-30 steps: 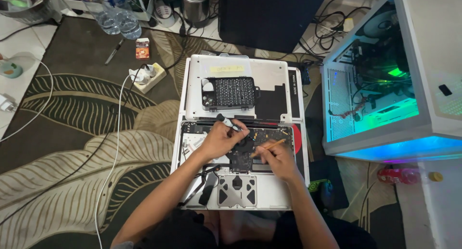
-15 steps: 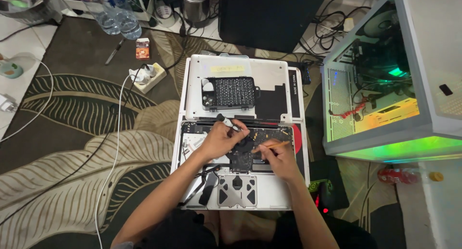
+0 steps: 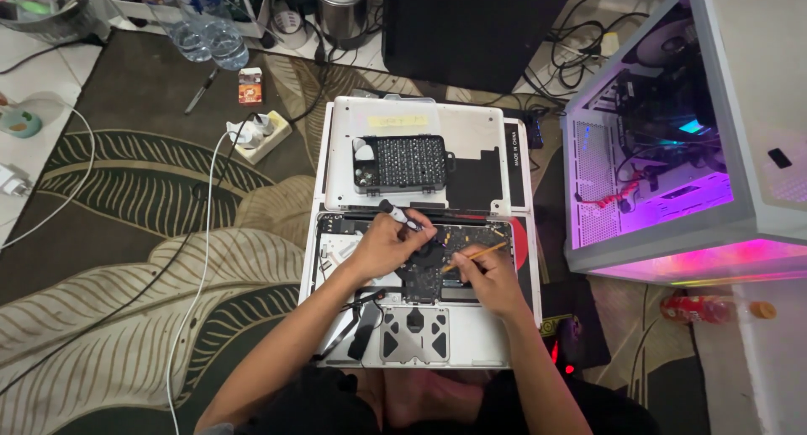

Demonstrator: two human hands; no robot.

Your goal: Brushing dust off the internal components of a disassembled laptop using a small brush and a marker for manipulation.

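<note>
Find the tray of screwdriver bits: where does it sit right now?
In the head view, the black bit tray lies on the white removed bottom cover, just beyond the opened laptop and the left hand.

Pink light is glowing from the computer case.
Left of it, even room light is falling softly; edges are bending slightly, nothing blurring.

Single head-worn view, looking steeply down, fairly near, over opened laptop
</note>
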